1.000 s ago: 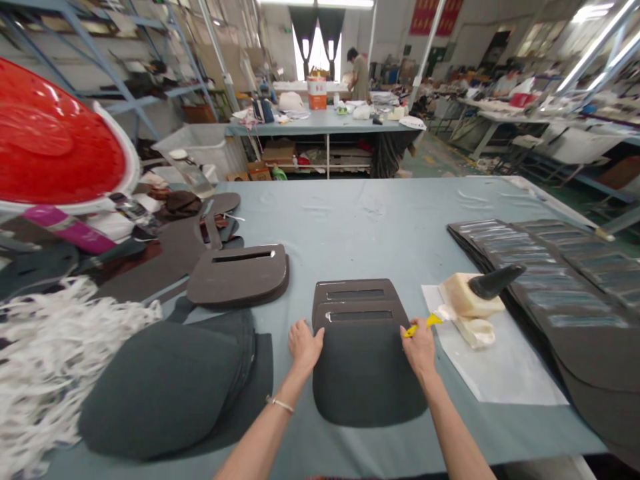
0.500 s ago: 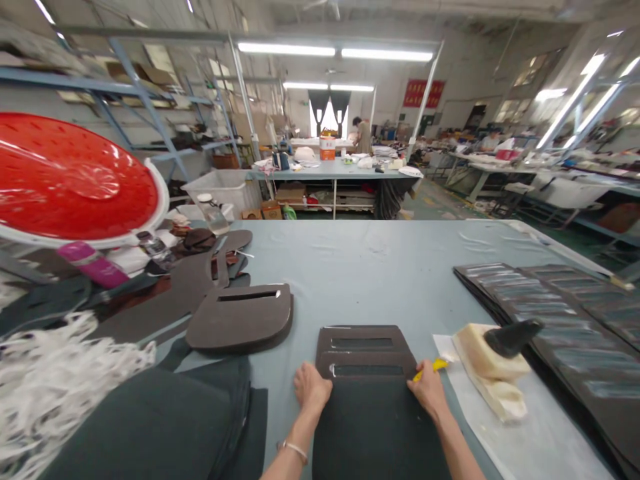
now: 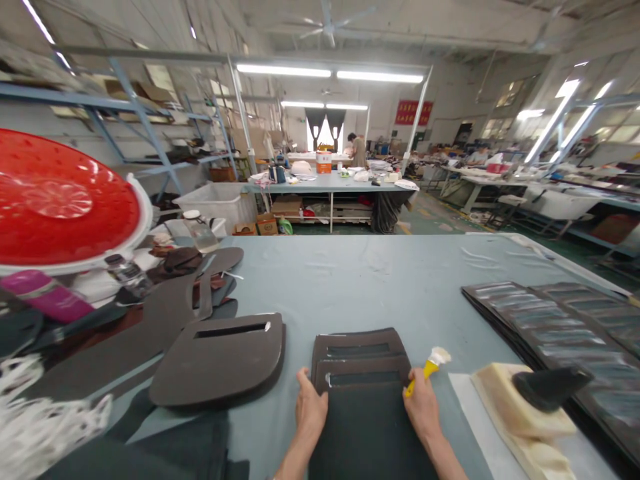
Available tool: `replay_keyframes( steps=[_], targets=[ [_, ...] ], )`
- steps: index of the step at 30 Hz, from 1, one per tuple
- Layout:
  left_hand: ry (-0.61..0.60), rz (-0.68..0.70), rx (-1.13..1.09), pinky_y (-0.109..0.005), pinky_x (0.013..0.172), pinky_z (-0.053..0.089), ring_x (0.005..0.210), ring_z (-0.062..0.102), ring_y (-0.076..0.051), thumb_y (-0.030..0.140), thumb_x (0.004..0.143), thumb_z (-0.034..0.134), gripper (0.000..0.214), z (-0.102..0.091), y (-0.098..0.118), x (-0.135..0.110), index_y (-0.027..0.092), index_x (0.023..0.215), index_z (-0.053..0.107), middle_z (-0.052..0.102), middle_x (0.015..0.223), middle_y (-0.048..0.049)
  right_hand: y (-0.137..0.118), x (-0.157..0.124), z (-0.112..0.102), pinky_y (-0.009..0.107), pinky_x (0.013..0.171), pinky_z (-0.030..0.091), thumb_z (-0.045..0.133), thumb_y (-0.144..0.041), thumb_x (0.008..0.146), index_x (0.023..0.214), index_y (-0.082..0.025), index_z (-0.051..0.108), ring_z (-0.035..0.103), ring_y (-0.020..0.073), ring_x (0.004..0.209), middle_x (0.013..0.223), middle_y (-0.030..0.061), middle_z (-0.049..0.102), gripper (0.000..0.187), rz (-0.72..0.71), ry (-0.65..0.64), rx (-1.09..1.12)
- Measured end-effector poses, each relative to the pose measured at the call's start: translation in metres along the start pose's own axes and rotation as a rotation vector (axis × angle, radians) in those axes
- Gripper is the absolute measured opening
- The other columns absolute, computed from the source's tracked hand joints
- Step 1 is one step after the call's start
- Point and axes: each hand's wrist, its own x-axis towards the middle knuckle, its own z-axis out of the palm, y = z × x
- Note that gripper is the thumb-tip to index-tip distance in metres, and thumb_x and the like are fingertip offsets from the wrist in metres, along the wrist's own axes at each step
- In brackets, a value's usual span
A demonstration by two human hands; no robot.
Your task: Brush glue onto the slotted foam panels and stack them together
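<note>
In front of me lies a dark leather panel (image 3: 367, 433), with two slotted brown strips (image 3: 360, 363) at its far end. My left hand (image 3: 311, 405) grips its left edge, thumb toward the top face and the other fingers partly hidden. At the right edge, my right hand (image 3: 421, 405) holds a yellow-handled brush (image 3: 431, 369) in closed fingers and also touches the panel. The brush's pale, coated bristles point away to the right. Right of that hand, a cream block (image 3: 520, 407) with a black cone-shaped piece (image 3: 553, 388) rests on a white sheet (image 3: 467, 407).
A thick slotted brown panel stack (image 3: 220, 363) lies left, near white strips (image 3: 60, 440) and a red lid-like dish (image 3: 65, 200). Glossy slotted panels (image 3: 545, 333) are piled on the right. Beyond the blue-green table (image 3: 360, 280), another worktable (image 3: 333, 181) and a person (image 3: 358, 150) appear.
The view has tilted up and shifted slightly. My right hand has turned the brush so its bristles point more forward, and the panel's far end looks slightly bowed. Both hands stay at its edges.
</note>
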Motion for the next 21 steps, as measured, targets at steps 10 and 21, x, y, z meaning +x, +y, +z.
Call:
replay_keyframes(
  steps=[10, 21],
  targets=[
    [0.066, 0.033, -0.084, -0.031, 0.073, 0.046, 0.082, 0.063, -0.021, 0.019, 0.071, 0.06, 0.056, 0.008, 0.047, 0.102, 0.017, 0.119, 0.03, 0.063, 0.087, -0.0063, -0.026, 0.111, 0.038, 0.023, 0.059, 0.033, 0.052, -0.008, 0.073, 0.091, -0.02, 0.043, 0.047, 0.0123, 0.069, 0.088, 0.0018, 0.045, 0.023, -0.063, 0.038, -0.007],
    [0.051, 0.077, 0.064, -0.035, 0.083, 0.044, 0.092, 0.062, -0.025, 0.043, 0.08, 0.045, 0.035, -0.018, 0.017, 0.067, 0.015, 0.097, 0.056, 0.066, 0.095, -0.0121, 0.001, 0.051, -0.033, 0.028, 0.067, 0.041, 0.042, -0.034, 0.091, 0.108, -0.018, 0.058, 0.056, 0.019, 0.077, 0.083, 0.0073, 0.057, 0.028, -0.115, 0.1, -0.13]
  ],
)
